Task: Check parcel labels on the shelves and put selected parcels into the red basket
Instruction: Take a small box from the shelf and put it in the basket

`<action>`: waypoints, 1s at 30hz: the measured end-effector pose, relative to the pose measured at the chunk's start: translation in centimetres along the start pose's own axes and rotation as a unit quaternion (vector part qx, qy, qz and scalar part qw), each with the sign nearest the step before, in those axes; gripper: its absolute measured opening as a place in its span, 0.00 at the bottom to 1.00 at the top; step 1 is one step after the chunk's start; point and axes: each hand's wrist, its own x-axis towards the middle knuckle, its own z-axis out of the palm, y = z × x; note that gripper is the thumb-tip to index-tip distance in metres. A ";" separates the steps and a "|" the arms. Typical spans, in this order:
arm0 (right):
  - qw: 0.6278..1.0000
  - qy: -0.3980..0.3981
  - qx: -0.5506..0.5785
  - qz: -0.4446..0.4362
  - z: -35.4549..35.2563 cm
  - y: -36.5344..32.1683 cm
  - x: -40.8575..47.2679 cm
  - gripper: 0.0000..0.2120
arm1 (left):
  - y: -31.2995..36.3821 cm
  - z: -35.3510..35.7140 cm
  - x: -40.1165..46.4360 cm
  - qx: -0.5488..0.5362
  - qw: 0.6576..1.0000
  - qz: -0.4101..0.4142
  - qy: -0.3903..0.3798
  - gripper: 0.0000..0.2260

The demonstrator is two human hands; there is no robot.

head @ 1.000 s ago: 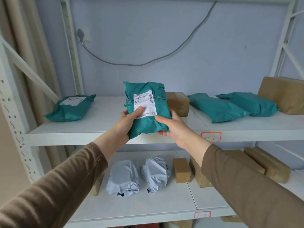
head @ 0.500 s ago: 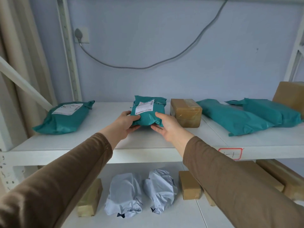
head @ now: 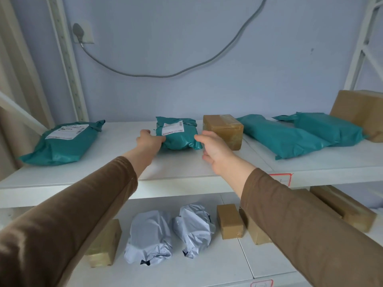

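Note:
A small teal parcel [head: 178, 134] with a white label on top lies flat on the upper shelf [head: 186, 168], in the middle. My left hand [head: 149, 141] holds its left edge, thumb on top and fingers hidden behind the hand. My right hand [head: 215, 150] hovers just right of the parcel with fingers spread and relaxed, its fingertips close to the parcel's right corner. The red basket is out of view.
The upper shelf also holds a labelled teal parcel [head: 64, 141] at the left, a brown box [head: 223, 130] beside the small parcel, two teal parcels [head: 284, 137] and a large box [head: 360, 110] at the right. On the lower shelf lie two grey bags [head: 149, 235] and several brown boxes [head: 229, 221].
The teal parcel, held upright for reading a second ago, has been laid flat on the upper shelf. My right hand has let go of it and drawn back slightly.

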 end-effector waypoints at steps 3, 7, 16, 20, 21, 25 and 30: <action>0.991 0.076 -0.051 -0.102 -3.3 -0.3 -0.8 0.13 | 1.3 -0.4 -0.8 0.053 0.991 0.092 0.080 0.28; 0.965 0.197 -0.038 -0.171 -8.3 -1.3 0.5 0.14 | 4.5 2.6 -4.0 -0.018 0.977 0.211 0.021 0.24; 0.997 0.074 0.007 0.014 -10.5 -0.9 5.8 0.25 | 7.8 11.4 -7.7 -0.116 0.974 -0.003 -0.196 0.18; 0.998 0.040 0.043 0.034 -10.3 -0.3 5.5 0.17 | 7.0 12.8 -7.4 -0.155 0.968 -0.009 -0.198 0.17; 0.997 0.043 0.056 0.031 -10.5 -0.2 5.2 0.16 | 6.8 13.0 -7.7 -0.164 0.967 0.001 -0.195 0.16; 0.992 0.061 0.109 -0.022 -11.6 -0.3 2.6 0.18 | 5.8 12.8 -10.0 -0.211 0.960 0.067 -0.171 0.19; 0.973 0.046 0.171 -0.147 -13.7 0.1 -2.7 0.14 | 4.3 10.5 -16.6 -0.323 0.928 0.090 -0.161 0.15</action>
